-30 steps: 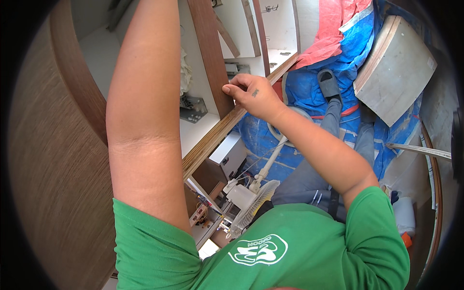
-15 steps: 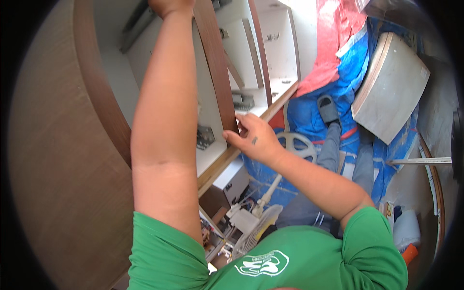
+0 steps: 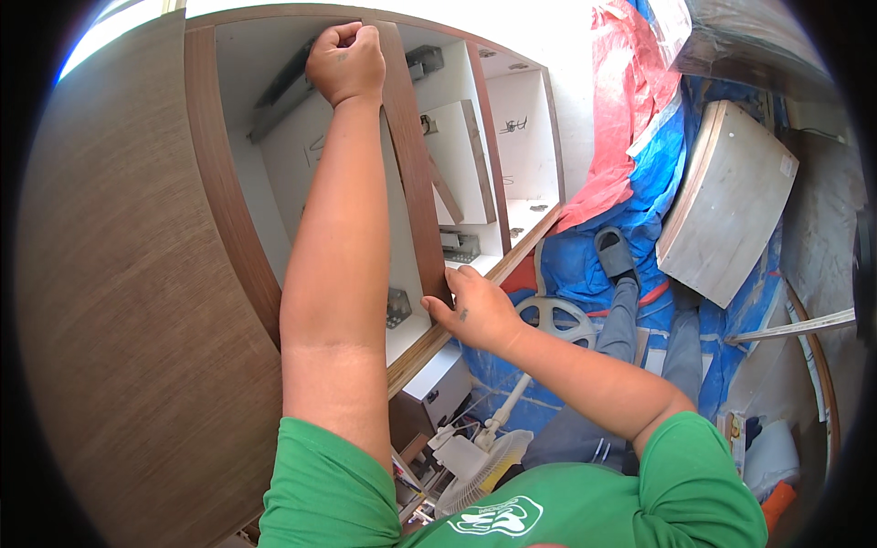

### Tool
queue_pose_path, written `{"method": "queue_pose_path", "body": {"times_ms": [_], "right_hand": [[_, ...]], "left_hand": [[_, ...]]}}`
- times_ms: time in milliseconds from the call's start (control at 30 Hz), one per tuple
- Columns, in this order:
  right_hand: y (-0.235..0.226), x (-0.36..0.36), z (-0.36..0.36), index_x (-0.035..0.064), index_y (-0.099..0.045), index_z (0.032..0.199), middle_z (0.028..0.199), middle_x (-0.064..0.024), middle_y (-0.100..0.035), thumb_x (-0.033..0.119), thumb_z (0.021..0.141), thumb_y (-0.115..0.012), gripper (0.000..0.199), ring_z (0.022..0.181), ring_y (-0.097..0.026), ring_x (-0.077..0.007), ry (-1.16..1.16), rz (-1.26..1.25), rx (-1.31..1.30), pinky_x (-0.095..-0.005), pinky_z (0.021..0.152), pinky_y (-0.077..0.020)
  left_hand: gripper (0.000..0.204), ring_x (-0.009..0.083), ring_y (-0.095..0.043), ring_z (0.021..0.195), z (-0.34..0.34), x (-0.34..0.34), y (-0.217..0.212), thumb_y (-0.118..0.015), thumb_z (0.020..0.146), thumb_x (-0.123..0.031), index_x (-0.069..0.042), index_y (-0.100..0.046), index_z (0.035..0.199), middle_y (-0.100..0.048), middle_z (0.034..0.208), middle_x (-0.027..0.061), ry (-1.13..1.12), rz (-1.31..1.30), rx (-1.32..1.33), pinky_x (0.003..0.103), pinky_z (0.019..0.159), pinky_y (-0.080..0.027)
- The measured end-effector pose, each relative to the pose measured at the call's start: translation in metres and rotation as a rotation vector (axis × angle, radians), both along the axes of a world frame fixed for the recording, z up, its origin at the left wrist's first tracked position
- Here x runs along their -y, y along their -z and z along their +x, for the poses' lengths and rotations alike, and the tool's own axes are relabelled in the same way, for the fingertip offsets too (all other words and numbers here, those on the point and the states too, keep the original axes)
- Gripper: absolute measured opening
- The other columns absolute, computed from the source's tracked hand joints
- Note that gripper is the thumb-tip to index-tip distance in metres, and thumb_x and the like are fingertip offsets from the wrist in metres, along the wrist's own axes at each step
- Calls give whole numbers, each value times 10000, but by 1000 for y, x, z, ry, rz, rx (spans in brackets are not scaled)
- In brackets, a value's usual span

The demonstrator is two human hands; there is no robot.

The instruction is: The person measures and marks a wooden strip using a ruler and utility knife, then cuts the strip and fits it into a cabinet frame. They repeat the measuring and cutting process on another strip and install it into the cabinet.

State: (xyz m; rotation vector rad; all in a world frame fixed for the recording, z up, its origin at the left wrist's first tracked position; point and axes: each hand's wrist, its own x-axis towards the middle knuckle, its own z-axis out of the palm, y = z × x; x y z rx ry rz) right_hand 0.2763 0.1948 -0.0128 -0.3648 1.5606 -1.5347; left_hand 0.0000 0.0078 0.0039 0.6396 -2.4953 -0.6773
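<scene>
A white-lined cabinet (image 3: pixel 247 201) lies before me, its front edges faced in brown wood. One long brown upright strip (image 3: pixel 408 164) divides its openings. At the strip's far end, my left hand (image 3: pixel 347 64) is closed with fingers curled, against the strip's left edge; what its fingertips pinch, if anything, is hidden. Near the other end of the strip, my right hand (image 3: pixel 475 310) has its thumb on one side and its fingers on the other, gripping the edge. Metal drawer runners (image 3: pixel 283 87) and perforated metal brackets (image 3: pixel 398 308) show inside the openings.
A broad brown panel (image 3: pixel 110 274) fills the left. Below the cabinet's front edge stands a white fan (image 3: pixel 480 461). Blue tarp (image 3: pixel 671 164) and red sheeting (image 3: pixel 607 137) hang and lie at right, beside a tilted wooden box (image 3: pixel 731 201). My legs (image 3: pixel 621 320) extend over the tarp.
The view has shifted, so the cabinet sits lower in the picture and my whole left hand now shows. Both hands stay at the same brown strip.
</scene>
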Motion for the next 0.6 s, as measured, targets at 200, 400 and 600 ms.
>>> {"method": "queue_pose_path", "body": {"times_ms": [200,400,600], "right_hand": [[-6,2,-2,-39,-605,1099,1044,-234,-625,407,985,-668,465,965,-694,-426,-35,59,-17,-499,856,-579],[-8,4,-1,-55,-595,1096,1100,-248,-630,442,944,-706,532,1007,-683,-435,-26,67,5,-503,874,-566],[5,-6,-5,-60,-608,1048,1062,-249,-677,479,864,-780,595,994,-691,-403,15,114,29,-461,866,-557]], "left_hand": [[127,124,-665,691,-1,1,1,-727,763,-129,-33,-762,838,-723,766,11,1,-36,1,279,703,-555],[137,138,-669,685,-1,8,4,-721,750,-160,-67,-767,839,-726,762,4,-7,-97,25,291,711,-561],[141,215,-726,745,2,-4,-5,-717,759,-220,-103,-764,822,-767,831,50,-24,-186,97,348,730,-584]]}}
